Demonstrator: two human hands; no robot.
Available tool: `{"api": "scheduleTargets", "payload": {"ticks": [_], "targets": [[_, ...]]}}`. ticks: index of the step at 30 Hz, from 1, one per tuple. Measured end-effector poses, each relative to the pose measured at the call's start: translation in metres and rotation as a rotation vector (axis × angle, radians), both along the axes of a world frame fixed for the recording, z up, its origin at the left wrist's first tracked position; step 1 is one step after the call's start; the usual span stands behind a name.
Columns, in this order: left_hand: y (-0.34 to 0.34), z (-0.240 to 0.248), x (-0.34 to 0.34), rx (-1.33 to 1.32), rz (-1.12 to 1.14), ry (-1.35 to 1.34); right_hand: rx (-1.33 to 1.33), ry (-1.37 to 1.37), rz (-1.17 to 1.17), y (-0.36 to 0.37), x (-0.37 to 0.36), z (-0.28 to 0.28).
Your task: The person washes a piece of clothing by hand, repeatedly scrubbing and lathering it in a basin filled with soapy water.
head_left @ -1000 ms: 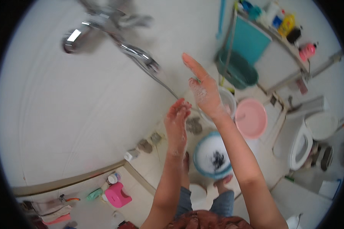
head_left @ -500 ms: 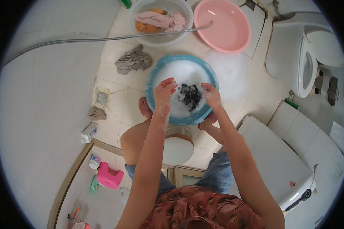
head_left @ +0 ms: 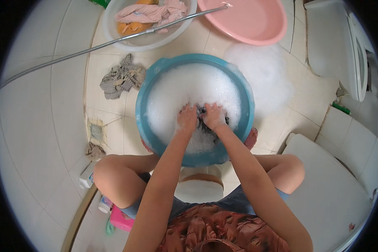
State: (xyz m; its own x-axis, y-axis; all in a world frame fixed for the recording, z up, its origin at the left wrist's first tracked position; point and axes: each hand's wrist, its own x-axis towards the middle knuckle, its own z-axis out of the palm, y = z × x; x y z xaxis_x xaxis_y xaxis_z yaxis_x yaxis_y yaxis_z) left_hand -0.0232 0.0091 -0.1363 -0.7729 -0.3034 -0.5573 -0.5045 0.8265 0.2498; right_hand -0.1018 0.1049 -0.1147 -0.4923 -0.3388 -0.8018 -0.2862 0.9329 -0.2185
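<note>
2 bare hands, left hand (head_left: 187, 118) and right hand (head_left: 214, 116), touch crumpled black cloth (head_left: 206, 127) inside round blue plastic basin (head_left: 143, 105); grip closure unclear, fingertips foam-masked; hard push could slop white suds (head_left: 170, 90) over rim.

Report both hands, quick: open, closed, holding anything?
Left hand: in the suds beside the dark cloth; grip cannot be told.
Right hand: over the dark cloth, partly in suds; grip cannot be told.

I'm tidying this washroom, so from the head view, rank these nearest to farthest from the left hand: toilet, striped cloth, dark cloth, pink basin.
1. Dark cloth: in the suds, just right of the left hand.
2. Striped cloth: floor, left of the blue basin.
3. Pink basin: ahead, to the right.
4. Toilet: far right.
</note>
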Motion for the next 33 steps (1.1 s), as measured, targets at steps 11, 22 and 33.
{"api": "scheduleTargets", "payload": {"ticks": [11,22,33], "targets": [[0.039,0.025,-0.031,1.033,0.878,0.169,-0.662,-0.074,-1.036,0.029,0.008,-0.014],[0.042,0.070,0.037,1.580,0.715,0.501,-0.707,0.952,-0.666,0.038,0.092,0.066],[-0.002,0.035,0.042,1.796,0.681,0.429,-0.975,0.719,-0.826,0.013,0.081,0.111]]}}
